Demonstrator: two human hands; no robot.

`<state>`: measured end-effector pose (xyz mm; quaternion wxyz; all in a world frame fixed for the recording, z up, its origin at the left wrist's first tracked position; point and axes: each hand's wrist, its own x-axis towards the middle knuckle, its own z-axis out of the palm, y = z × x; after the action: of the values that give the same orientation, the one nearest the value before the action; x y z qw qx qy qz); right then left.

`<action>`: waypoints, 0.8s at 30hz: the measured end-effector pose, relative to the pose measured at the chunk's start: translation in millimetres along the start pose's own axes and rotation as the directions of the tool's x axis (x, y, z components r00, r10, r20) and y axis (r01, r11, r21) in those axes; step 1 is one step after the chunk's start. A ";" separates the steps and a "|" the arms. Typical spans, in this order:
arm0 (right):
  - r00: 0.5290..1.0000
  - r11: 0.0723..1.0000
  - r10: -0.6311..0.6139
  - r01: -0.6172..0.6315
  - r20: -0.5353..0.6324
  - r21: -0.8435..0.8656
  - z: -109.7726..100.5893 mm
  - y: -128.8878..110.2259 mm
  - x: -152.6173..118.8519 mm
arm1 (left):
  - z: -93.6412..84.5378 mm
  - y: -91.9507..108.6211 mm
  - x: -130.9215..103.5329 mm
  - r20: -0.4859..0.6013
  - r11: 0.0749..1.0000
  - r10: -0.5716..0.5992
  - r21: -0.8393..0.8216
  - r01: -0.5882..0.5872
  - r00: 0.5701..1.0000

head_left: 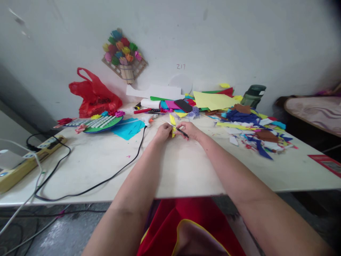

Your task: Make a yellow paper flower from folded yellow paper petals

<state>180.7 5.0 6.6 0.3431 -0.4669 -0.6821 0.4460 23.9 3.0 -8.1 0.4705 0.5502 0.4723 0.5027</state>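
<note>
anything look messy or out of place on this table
Yes: the scraps lie jumbled on the right side of the table, overlapping at all angles in no clear order. The black cord looks untidy, curving across the left part rather than running along an edge.

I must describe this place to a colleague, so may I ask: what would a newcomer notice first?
Probably the colourful flower bouquet on the wall, left of centre, and the red plastic bag lower left of it, on the table. Next, the heap of coloured scraps on the table's right side. At the middle, the left hand holds a yellow piece while the right hand holds a dark, slender tool.
</note>
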 end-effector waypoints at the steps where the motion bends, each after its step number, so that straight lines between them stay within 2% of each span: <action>1: 1.000 1.000 -0.005 0.005 -0.002 0.001 -0.2 0.0 -0.2 | 0.4 3.0 -2.0 0.009 1.000 -0.002 0.014 0.002 1.000; 4: 1.000 1.000 -0.008 0.008 -0.008 -0.005 -0.8 -1.6 -1.3 | 0.8 8.5 -5.4 0.024 1.000 0.004 0.017 -0.004 1.000; 8: 1.000 1.000 0.002 -0.002 -0.007 0.002 -1.5 -3.6 -1.8 | -0.2 5.5 -2.4 0.009 1.000 0.016 0.018 -0.016 1.000; 11: 1.000 0.999 -0.002 0.001 0.027 0.035 -2.7 -1.5 -1.6 | -1.3 1.0 0.9 0.003 0.999 0.024 0.033 -0.024 1.000; 19: 0.991 0.987 0.074 -0.088 0.112 0.131 -6.7 4.0 -4.2 | -0.6 -3.6 2.6 0.022 0.996 0.055 0.071 -0.056 0.998; 24: 0.995 0.985 0.084 -0.090 0.048 0.148 -3.2 -0.7 -3.8 | -1.2 -4.1 2.8 0.029 0.996 0.059 0.067 -0.061 0.998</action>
<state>184.5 2.1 8.3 0.3432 -0.4598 -0.6326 0.5202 22.6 6.2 -11.8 0.4424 0.5866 0.4660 0.4930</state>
